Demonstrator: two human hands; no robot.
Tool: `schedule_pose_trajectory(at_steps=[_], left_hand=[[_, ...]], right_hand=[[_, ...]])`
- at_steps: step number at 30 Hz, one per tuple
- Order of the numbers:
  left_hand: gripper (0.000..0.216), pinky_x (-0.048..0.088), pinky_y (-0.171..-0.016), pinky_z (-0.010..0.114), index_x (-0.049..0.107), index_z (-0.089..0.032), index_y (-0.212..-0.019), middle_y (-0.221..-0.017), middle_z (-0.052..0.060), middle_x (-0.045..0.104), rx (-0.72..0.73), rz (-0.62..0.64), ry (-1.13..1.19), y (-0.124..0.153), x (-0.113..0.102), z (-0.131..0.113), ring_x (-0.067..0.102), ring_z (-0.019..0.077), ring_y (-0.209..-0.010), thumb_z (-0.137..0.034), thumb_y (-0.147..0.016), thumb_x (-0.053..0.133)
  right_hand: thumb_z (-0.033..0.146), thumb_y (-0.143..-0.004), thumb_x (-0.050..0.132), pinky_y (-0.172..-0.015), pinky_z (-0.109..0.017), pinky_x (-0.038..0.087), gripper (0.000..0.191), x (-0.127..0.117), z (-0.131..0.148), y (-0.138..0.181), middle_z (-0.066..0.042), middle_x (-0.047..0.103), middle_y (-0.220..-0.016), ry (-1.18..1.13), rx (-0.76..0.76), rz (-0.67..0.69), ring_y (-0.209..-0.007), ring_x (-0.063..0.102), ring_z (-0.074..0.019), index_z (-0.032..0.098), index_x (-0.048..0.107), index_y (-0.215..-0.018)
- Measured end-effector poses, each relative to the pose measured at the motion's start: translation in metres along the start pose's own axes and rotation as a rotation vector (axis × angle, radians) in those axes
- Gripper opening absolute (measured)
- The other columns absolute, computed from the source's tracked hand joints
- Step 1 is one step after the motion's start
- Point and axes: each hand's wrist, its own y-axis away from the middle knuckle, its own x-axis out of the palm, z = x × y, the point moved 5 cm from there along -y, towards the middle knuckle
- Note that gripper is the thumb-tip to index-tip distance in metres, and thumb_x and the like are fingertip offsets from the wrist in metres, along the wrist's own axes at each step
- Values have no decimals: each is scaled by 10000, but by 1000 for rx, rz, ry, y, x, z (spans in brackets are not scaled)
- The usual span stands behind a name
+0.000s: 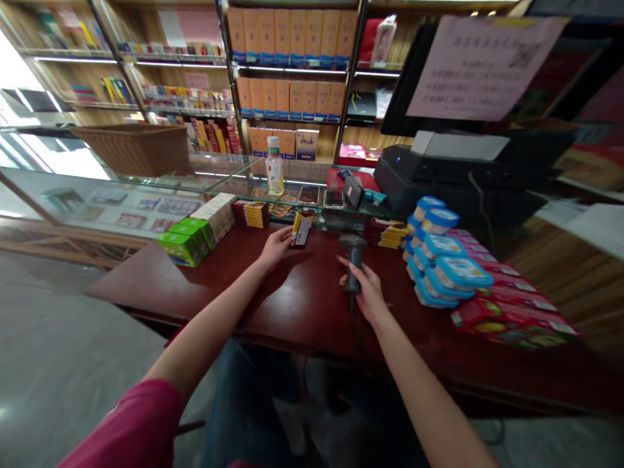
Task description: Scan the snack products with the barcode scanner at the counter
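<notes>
My right hand (pixel 366 291) is wrapped round the grip of a dark handheld barcode scanner (pixel 352 252) with its head pointing away from me; its cable runs down toward me. My left hand (pixel 277 247) holds a small dark and yellow packet (pixel 302 231) by its near edge, just above the red-brown counter (pixel 302 305). The packet lies a short way left of the scanner's head.
Green boxes (pixel 188 242) and a white carton (pixel 214 214) sit at the left of the counter. Stacked blue-lidded tubs (pixel 441 263) and red packs (pixel 511 312) fill the right. A glass showcase (pixel 146 195), a bottle (pixel 274 169), a receipt printer (pixel 439 172) and product shelves stand behind.
</notes>
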Motion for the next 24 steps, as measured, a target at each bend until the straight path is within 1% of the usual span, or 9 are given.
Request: schedule_pose_trajectory(at_steps=[3,6,9,12,15,17,19,22,24], left_hand=[[420,511,-1142,406,745,-169,-1330,-1350,114,747,181,89,-273,-17,59,-25,705,284,-1270,-131,-917,678],[443,541,-1087,400,720,-246,-1391,-1310,91,765,335,171,-583,-31,129,-50,734,304,-1212,-133,-974,617],[471,554,-1061,382,704,-278,-1411,-1338,90,749,460,264,-804,-39,192,-64,738,306,-1210,-110,-994,566],[506,504,-1145,351,735,-291,-1363,-1410,71,713,600,384,-915,-41,238,-65,687,265,-1311,-43,-948,584],[464,478,-1180,365,765,-263,-1308,-1403,100,715,652,458,-964,-47,265,-56,659,261,-1352,-37,-936,604],[439,491,-1167,385,776,-257,-1285,-1386,112,722,613,452,-985,-57,274,-47,668,273,-1339,-47,-953,581],[453,485,-1171,378,765,-256,-1299,-1402,106,714,587,467,-984,-67,282,-39,661,261,-1350,-46,-972,532],[504,422,-1232,401,708,-225,-1377,-1463,102,677,623,536,-964,-75,290,-30,593,237,-1430,-31,-971,480],[570,373,-1271,449,621,-198,-1473,-1559,113,594,679,528,-938,-72,282,-24,497,239,-1514,-22,-949,483]], right_hand=[[510,-710,910,-568,-299,588,444,-47,9,2,-88,827,-1092,24,-45,-113,-587,695,-141,214,789,-1018],[536,-746,884,-575,-348,623,423,-78,13,7,-92,832,-980,13,-44,-157,-619,727,-197,221,791,-1013],[559,-747,875,-619,-405,655,424,-90,12,9,-90,829,-1037,-28,-32,-177,-661,739,-229,238,785,-1010],[602,-726,877,-721,-467,668,481,-90,11,7,-88,827,-1023,-47,-32,-201,-721,744,-266,246,758,-1026],[664,-725,854,-791,-494,662,540,-90,9,5,-94,796,-1216,-55,-24,-219,-845,768,-303,267,721,-1067],[708,-745,811,-804,-487,660,585,-91,8,3,-103,753,-1330,-49,-16,-228,-940,773,-324,268,692,-1111],[710,-769,782,-809,-467,658,606,-94,8,1,-125,727,-1373,-54,-5,-243,-992,769,-324,251,677,-1150],[636,-724,842,-784,-438,662,600,-96,8,-1,-156,736,-1348,-106,16,-260,-939,772,-292,223,706,-1137],[585,-678,886,-743,-408,669,571,-94,9,1,-155,755,-1314,-137,18,-259,-838,767,-246,216,738,-1087]])
